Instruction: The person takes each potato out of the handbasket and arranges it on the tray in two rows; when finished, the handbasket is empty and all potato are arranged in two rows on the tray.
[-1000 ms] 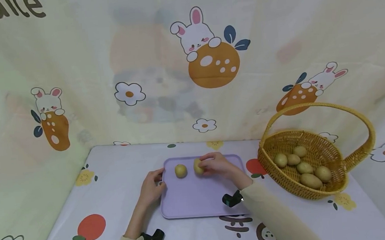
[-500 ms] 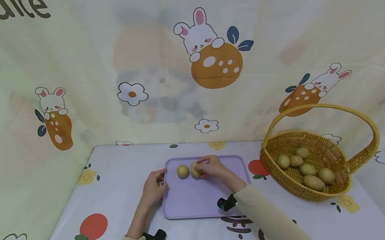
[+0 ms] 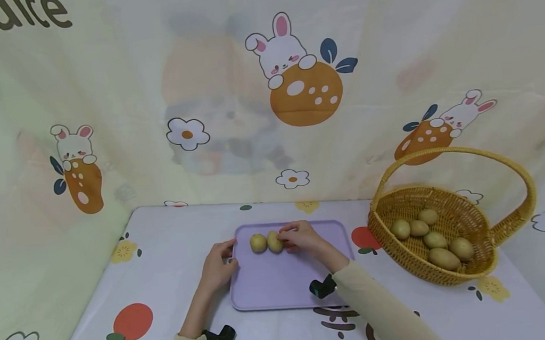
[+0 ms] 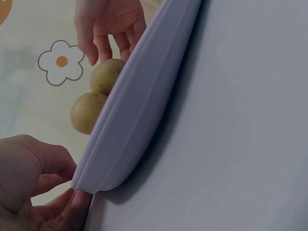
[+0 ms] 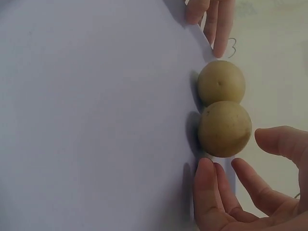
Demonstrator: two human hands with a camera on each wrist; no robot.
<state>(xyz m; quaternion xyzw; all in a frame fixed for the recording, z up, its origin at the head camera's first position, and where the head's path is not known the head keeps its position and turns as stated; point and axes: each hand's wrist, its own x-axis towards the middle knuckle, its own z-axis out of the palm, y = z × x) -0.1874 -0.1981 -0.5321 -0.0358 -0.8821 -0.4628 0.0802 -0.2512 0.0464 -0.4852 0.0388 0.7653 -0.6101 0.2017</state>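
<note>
left hand [image 3: 216,269]: pinching tray [image 3: 281,284] edge | right hand [image 3: 303,239]: fingers apart beside right potato [image 3: 273,242] | left potato [image 3: 258,243]: touching it, on tray | basket [image 3: 399,252]: more potatoes [image 3: 444,259] inside

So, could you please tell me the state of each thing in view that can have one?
Tray: on the table, bearing two potatoes.
Left potato: on the tray, whole, unpeeled.
Right potato: beside it, whole, unpeeled.
Left grip: touching the tray's left edge.
Right grip: fingers parted, at the right potato.
Basket: open, handle up, six potatoes visible inside.
</note>
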